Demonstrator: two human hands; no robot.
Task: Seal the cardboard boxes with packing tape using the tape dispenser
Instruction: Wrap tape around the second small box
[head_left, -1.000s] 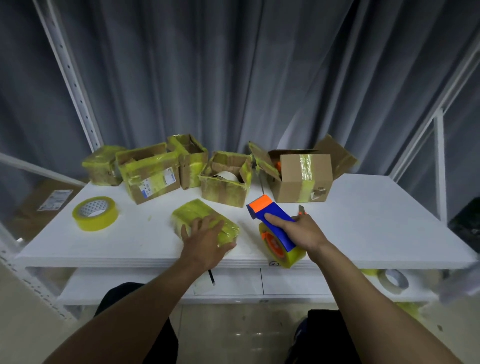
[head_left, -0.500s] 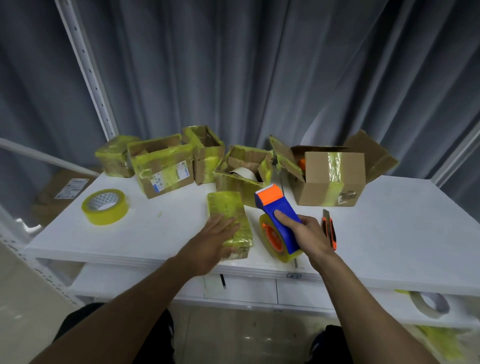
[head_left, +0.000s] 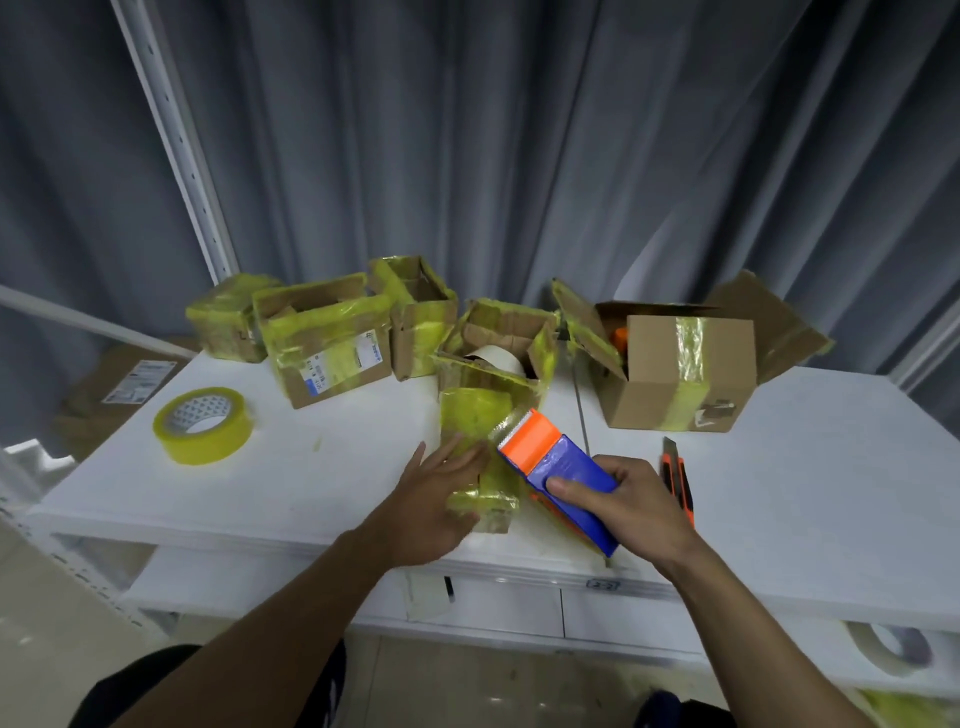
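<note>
Small tape-wrapped box (head_left: 475, 415): centre frame, on the counter (head_left: 831, 493). Left grip (head_left: 431, 499) lies flat on it, fingers straight. Tape dispenser (head_left: 558, 467): clamped in the right grip (head_left: 639, 509), lifted off the counter since half a second ago, orange head now at the box top. Another strip probably begins. Spare tape roll (head_left: 203, 425): left of frame.

The white table (head_left: 810, 499) carries a row of cardboard boxes along its far edge. A small tape-wrapped box (head_left: 228, 325) sits at the far left corner, a labelled box (head_left: 327, 351) just beside it, then an upright open box (head_left: 418, 319) and a low open box (head_left: 496, 340). Toward the right stands a larger brown box (head_left: 680, 379) with its flaps open. A yellow tape roll (head_left: 203, 425) lies flat near the left edge. A yellow-wrapped box (head_left: 475, 415) sits near the front edge, with an orange utility knife (head_left: 678, 480) to its right.
</note>
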